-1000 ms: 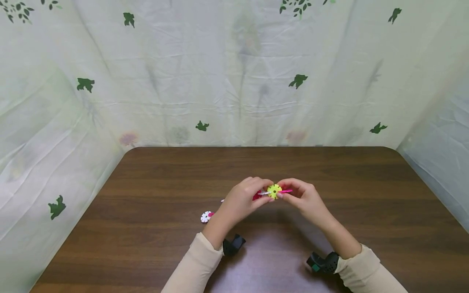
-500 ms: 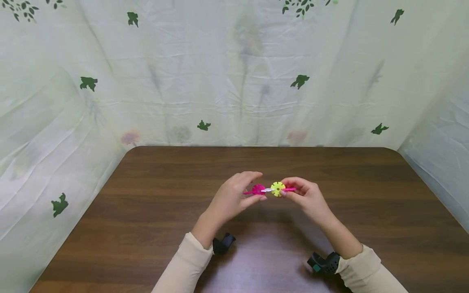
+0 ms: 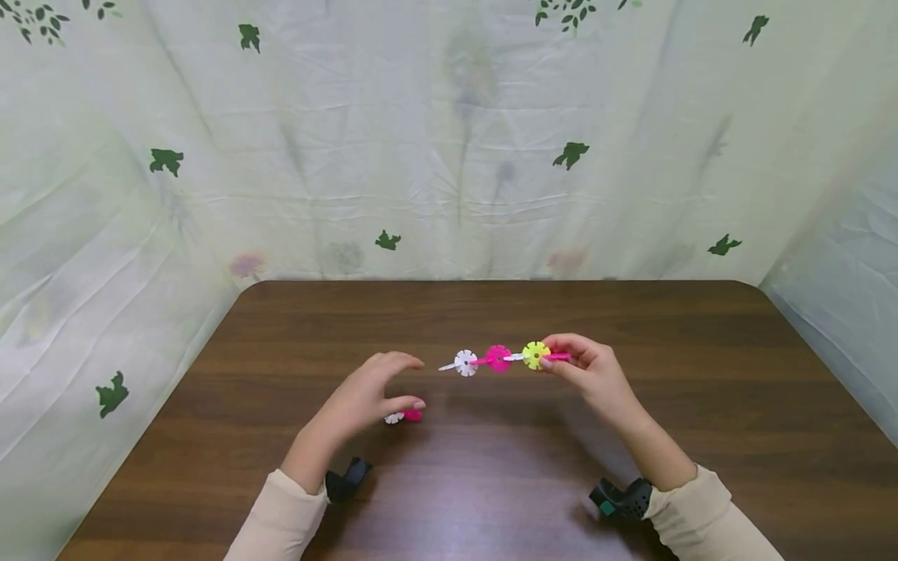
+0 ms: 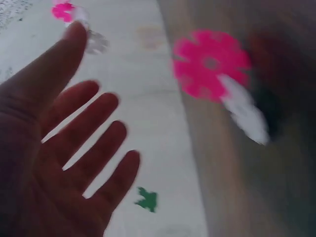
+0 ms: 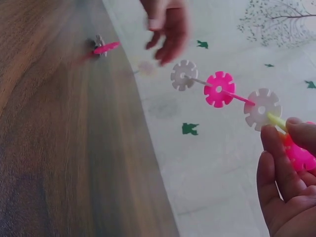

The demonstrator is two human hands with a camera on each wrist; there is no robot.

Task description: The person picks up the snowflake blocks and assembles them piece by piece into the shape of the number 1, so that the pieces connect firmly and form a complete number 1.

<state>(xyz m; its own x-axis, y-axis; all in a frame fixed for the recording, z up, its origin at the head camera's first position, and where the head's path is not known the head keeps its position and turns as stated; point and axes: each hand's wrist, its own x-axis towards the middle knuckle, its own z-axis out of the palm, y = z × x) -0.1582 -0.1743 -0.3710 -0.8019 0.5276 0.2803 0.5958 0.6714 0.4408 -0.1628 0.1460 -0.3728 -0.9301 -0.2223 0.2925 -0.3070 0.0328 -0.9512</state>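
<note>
My right hand (image 3: pixel 596 378) pinches the right end of a chain of slotted flower-shaped discs, at a yellow disc (image 3: pixel 536 355) and a pink one beside it. From there the chain stretches left in mid-air through a pink disc (image 3: pixel 499 358) to a white disc (image 3: pixel 465 363) and another white piece at its tip. My left hand (image 3: pixel 368 393) holds nothing, thumb and fingers spread apart, left of the chain's tip. Below its thumb, a joined pair of discs lies on the table, a pink disc (image 4: pixel 192 64) and a white disc (image 4: pixel 244 111), partly hidden in the head view.
The brown wooden table (image 3: pixel 491 499) has a pale curtain (image 3: pixel 435 140) with green bird shapes behind it. A black wrist device (image 3: pixel 348 479) is worn on the left wrist, another black wrist device (image 3: pixel 620 499) on the right.
My left hand has let go of the chain and moved left and down toward the disc pair. My right hand keeps its pinch on the chain, which now shows in full.
</note>
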